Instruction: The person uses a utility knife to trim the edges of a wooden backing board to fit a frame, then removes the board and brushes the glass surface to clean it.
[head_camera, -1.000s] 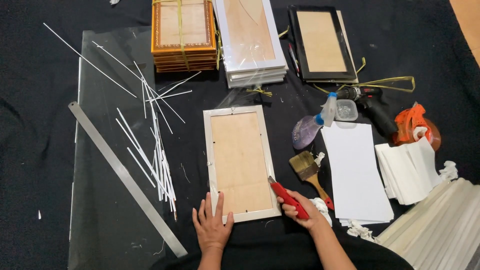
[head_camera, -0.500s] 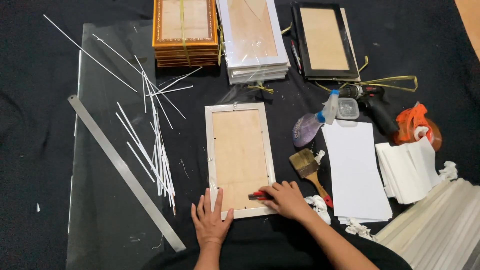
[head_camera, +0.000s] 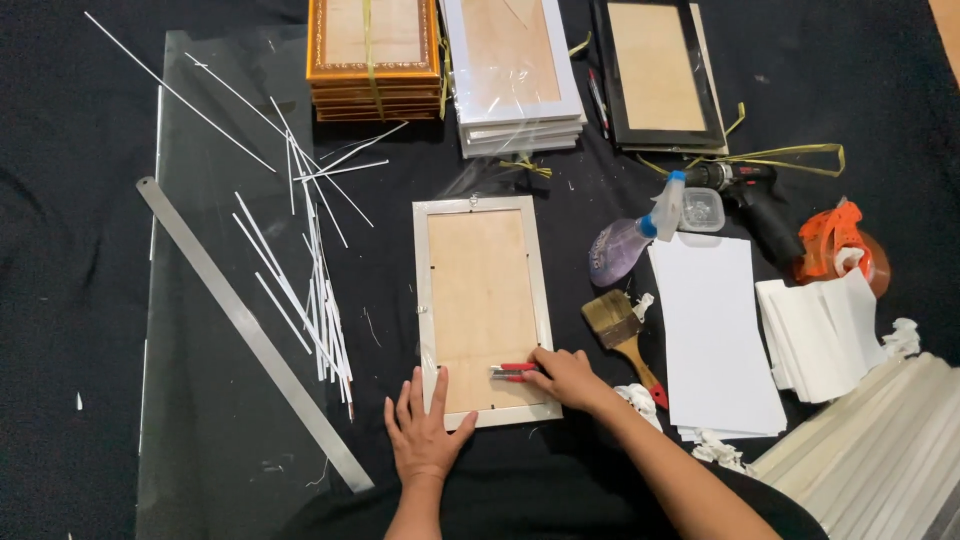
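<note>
A silver picture frame lies face down on the black cloth, its brown backing board up. My left hand rests flat on the frame's near left corner, fingers spread. My right hand grips a red utility knife, whose tip lies on the backing board near the frame's bottom right edge.
A glass sheet with a long metal ruler and several thin white strips lies to the left. Stacks of frames sit at the back. A brush, spray bottle, white paper, drill and tape lie right.
My right hand has moved left with the knife, from beside the frame's right corner onto the backing board. My left hand has stayed on the near left corner.
</note>
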